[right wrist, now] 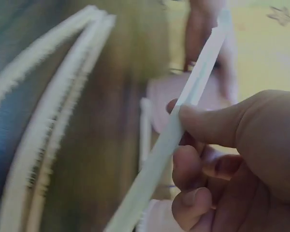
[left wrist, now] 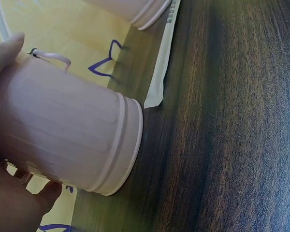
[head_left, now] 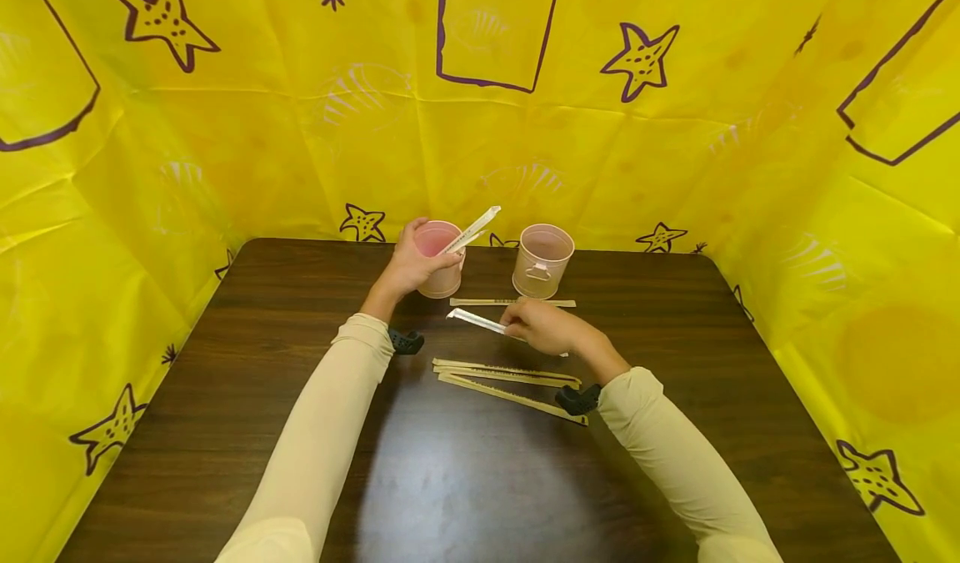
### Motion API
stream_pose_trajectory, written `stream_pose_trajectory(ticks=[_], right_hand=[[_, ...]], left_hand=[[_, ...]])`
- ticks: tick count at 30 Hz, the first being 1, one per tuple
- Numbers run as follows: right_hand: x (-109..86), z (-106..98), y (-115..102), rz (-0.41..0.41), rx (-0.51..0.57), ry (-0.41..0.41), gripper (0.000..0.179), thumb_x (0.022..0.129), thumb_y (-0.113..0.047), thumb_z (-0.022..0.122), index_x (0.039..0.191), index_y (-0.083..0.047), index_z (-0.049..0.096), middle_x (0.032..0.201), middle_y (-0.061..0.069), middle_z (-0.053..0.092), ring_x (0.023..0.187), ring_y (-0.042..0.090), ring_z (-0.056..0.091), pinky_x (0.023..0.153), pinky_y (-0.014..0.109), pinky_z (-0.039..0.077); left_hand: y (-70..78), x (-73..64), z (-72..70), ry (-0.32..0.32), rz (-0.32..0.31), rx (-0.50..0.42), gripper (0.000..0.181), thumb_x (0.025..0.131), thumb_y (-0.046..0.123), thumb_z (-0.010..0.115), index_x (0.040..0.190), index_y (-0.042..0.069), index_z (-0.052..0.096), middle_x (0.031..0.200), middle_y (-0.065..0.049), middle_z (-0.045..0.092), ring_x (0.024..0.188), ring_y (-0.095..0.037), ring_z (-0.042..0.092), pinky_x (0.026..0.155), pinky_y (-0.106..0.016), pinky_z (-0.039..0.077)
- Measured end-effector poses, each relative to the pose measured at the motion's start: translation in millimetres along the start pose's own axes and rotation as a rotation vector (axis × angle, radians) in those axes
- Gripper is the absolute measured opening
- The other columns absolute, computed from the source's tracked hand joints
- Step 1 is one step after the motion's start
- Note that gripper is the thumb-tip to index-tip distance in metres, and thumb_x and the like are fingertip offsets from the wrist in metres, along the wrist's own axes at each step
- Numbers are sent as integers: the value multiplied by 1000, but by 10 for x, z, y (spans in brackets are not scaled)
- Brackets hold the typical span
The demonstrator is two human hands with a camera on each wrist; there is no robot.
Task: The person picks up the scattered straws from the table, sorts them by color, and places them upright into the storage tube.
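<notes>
My left hand [head_left: 409,266] grips a pale pink bucket [head_left: 441,285] at the back of the table, fingers round its far side and thumb at the rim. Paper-wrapped straws [head_left: 478,226] lean out of that bucket beside the thumb. In the left wrist view the bucket's ribbed side [left wrist: 63,121] and small handle [left wrist: 53,57] show. Over the table, my right hand [head_left: 547,327] pinches a white paper-wrapped straw [right wrist: 171,128] between thumb and fingers, its far end pointing left toward the bucket.
A second pink bucket [head_left: 542,267] stands to the right. One wrapped straw [head_left: 480,302] lies in front of the buckets, and several more [head_left: 491,391] lie nearer on the dark wooden table [head_left: 300,463]. Yellow patterned sheeting [head_left: 285,154] surrounds the table's back and sides.
</notes>
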State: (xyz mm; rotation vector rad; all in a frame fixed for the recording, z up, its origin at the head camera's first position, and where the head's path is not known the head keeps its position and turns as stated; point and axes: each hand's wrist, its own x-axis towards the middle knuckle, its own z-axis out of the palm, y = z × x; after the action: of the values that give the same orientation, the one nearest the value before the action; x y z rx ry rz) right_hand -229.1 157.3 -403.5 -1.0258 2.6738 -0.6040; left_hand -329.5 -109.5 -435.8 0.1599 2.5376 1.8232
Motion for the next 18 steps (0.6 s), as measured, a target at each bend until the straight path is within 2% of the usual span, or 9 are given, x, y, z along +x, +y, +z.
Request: stream_pose_trajectory(ticks=[3,8,11,13,18], right_hand=[[-14,-151,-4,20,88,74,10,100,-11,63,104,-3,67,99,9,68,90,18,61,82,33,52],[9,-293,-45,72,292,216,12,105,-13,56,111,-3,59,100,14,66,82,29,63,70,32,52],[40,-318,-78,57,381,356,14,106,-15,55,113,-2,56,98,15,63,70,27,59,62,28,49],[70,-323,-106,41,418,463,17,106,-15,55,113,0,55,100,15,61,65,21,54,59,25,46],[173,-344,-191,1,572,702,21,105,-13,55,115,5,54,87,21,56,53,11,46,50,20,38]], left_hand=[[-8,3,-5,2,7,-3,105,77,31,89,158,13,24,153,-21,39,138,-38,44,120,-52,34],[-8,-1,-6,-3,5,-8,105,78,31,89,158,13,24,153,-21,38,138,-38,44,119,-52,34],[-2,-3,-10,-4,0,-5,106,78,33,89,158,14,23,154,-21,38,138,-38,43,119,-52,34],[6,-3,-10,-6,-3,0,106,77,34,89,158,15,23,154,-21,38,139,-38,43,119,-52,34],[11,-4,-7,-9,-8,5,106,77,33,90,158,15,23,154,-21,38,139,-38,43,120,-52,34]])
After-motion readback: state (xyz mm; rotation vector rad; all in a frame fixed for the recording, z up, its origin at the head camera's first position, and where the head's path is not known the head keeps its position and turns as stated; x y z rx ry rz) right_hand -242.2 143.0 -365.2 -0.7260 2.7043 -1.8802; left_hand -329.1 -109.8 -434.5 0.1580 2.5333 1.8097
